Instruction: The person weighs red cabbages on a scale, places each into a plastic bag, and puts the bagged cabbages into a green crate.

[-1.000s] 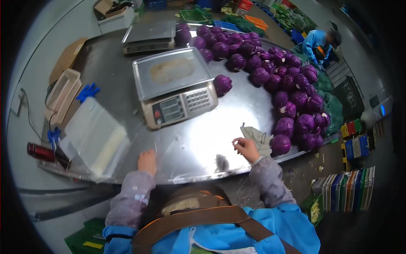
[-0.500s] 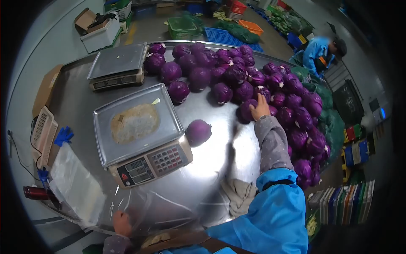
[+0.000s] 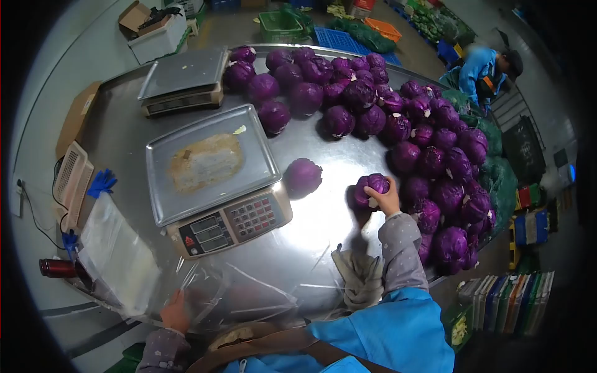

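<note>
My right hand (image 3: 387,199) has its fingers wrapped round a purple cabbage (image 3: 365,190), just off the steel table. Left of it a single purple cabbage (image 3: 303,177) sits beside the front scale (image 3: 217,180), whose pan carries a brownish patch and a small leaf scrap. At the table's near edge my left hand (image 3: 176,313) is closed on a clear plastic bag (image 3: 249,292), which spreads to the right along the edge. A grey cloth (image 3: 359,276) lies crumpled near my right forearm.
Many purple cabbages (image 3: 435,155) are heaped along the back and right of the table, against green netting (image 3: 499,180). A second scale (image 3: 183,78) stands behind. Flat plastic bags (image 3: 118,255), a blue glove (image 3: 102,183) and a basket (image 3: 73,180) lie left. A co-worker (image 3: 482,74) is far right.
My right hand has drawn back from the heap toward me and now grips a purple cabbage. My left hand stays at the bag. The whole view has shifted slightly.
</note>
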Motion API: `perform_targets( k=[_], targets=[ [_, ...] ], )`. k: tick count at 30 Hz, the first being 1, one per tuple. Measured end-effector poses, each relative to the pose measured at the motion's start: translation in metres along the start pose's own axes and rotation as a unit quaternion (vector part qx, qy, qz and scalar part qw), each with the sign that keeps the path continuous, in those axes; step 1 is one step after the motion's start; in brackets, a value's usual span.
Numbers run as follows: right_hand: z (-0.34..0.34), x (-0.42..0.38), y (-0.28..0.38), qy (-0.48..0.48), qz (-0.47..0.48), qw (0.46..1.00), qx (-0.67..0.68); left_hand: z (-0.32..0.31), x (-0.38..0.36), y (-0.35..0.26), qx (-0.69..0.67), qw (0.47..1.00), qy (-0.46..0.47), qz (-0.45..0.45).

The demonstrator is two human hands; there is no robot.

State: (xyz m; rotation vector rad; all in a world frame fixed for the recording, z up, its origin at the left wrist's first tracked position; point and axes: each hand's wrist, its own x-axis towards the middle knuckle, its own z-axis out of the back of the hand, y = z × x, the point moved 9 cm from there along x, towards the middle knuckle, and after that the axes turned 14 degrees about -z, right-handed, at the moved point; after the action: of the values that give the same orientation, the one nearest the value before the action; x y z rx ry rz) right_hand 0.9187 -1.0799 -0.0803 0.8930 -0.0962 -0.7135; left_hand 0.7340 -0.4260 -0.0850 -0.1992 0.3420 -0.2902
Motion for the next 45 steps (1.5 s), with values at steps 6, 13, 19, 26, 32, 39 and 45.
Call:
perform_targets(
  k=[6, 13, 19, 26, 32, 39, 45],
  targets=[
    [-0.066, -0.06, 0.058, 0.286, 0.001, 0.878, 0.383, 0.007, -0.02, 0.009, 0.01, 0.998, -0.058, 0.003],
    [-0.203, -0.153, 0.297, 0.28, 0.206, 0.938, -0.013, 0.009, -0.016, 0.014, 0.059, 0.996, 0.031, -0.059],
    [-0.204, -0.13, 0.3, 0.37, 0.17, 0.902, -0.142, 0.153, -0.064, 0.008, 0.044, 0.992, -0.12, 0.018],
    [-0.161, -0.106, 0.31, 0.346, 0.091, 0.933, -0.035, 0.108, -0.088, 0.096, 0.171, 0.981, -0.046, 0.084],
    [-0.228, -0.092, 0.327, 0.204, 0.332, 0.907, -0.157, 0.159, -0.056, 0.056, 0.231, 0.96, -0.108, 0.116],
    [-0.217, -0.125, 0.3, 0.526, 0.126, 0.795, 0.276, -0.044, -0.004, 0.013, 0.015, 0.99, 0.002, 0.138],
    [-0.246, -0.376, 0.111, 0.658, -0.218, 0.49, 0.529, 0.036, -0.023, -0.05, -0.009, 0.992, -0.095, 0.078]
  ],
)
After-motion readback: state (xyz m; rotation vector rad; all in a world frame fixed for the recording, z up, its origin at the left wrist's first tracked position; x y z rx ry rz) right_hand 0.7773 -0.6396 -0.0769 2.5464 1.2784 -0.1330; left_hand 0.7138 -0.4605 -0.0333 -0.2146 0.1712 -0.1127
